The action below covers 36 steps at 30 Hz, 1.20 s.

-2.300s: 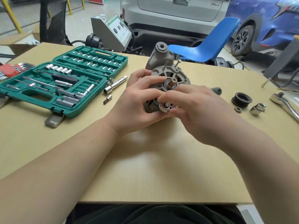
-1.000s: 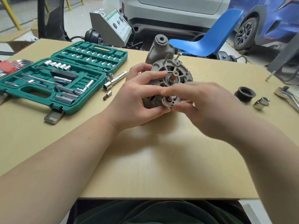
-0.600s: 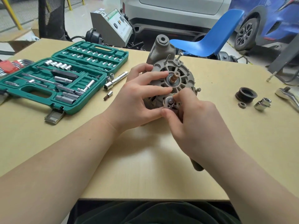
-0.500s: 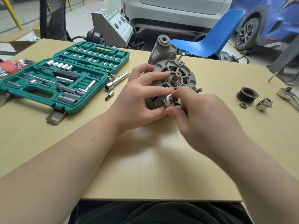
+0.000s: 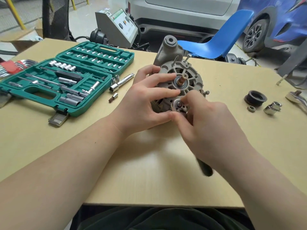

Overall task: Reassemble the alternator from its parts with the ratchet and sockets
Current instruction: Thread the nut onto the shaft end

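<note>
In the head view, the alternator [image 5: 179, 80] is stood on edge at the centre of the surface [image 5: 149, 171], steadied by the left hand [image 5: 146, 100], whose fingers are curled around its housing. A small round metal part [image 5: 178, 105] at its lower face is pinched by the right hand [image 5: 207, 123]; it is best kept square while seated. Counted: one pulley [image 5: 255, 97], one nut [image 5: 251, 108], one loose socket [image 5: 272, 107] at right
</note>
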Motion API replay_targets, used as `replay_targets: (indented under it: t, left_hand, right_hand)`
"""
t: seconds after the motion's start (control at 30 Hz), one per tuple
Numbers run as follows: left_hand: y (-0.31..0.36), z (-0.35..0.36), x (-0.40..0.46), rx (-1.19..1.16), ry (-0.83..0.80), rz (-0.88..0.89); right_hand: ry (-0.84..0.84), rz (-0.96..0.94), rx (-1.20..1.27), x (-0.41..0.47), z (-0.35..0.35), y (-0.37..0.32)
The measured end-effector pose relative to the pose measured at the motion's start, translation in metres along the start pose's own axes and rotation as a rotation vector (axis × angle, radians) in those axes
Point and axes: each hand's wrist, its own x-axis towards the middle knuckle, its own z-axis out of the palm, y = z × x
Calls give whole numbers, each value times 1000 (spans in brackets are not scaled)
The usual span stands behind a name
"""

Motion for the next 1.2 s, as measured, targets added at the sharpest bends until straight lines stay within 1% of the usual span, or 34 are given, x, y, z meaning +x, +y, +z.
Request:
replay_targets:
  t: [0.1, 0.17, 0.23, 0.3, 0.43, 0.53, 0.6, 0.7, 0.77, 0.83, 0.9, 1.07, 1.13, 1.2]
  left_hand:
    - [2, 1, 0, -1, 7, 4]
    - [2, 2, 0, -10, 5, 13]
    - [1, 2, 0, -12, 11, 15]
    - [2, 2, 0, -9, 18, 10]
    - [3, 1, 2, 5, 11, 2]
    - [3, 1, 1, 8, 22, -8]
    - [4, 1, 1, 1, 21, -5]
    - [4, 2, 1, -10, 23, 7]
    - [3, 2, 1, -13, 21, 6]
    - [3, 3, 0, -17, 18, 0]
    - [4, 2, 0, -17, 22, -2]
    - [2, -1, 2, -2, 22, -8]
    - [1, -2, 1, 6, 16, -9]
    - [2, -1, 1, 4, 15, -9]
  right_hand:
    - [-145, -73, -160, 17, -23, 6]
    - [-214, -127, -163, 26, -36, 9]
    - [-198, -127, -133, 28, -39, 10]
    - [-166, -56, -84, 21, -32, 11]
    - [-86, -4, -97, 1, -4, 1]
    - [-63, 30, -82, -2, 1, -4]
    - [-82, -5, -126, 3, -5, -2]
    - [-151, -124, -259, 17, -23, 4]
    - [-246, -165, -241, 29, -34, 8]
    - [-296, -187, -218, 35, -40, 9]
    - [-273, -171, -207, 31, -41, 7]
    - [-114, -63, -154, 4, -9, 0]
    - [-97, -12, -134, -1, 1, -4]
    - [-85, -6, -147, 0, 1, -4]
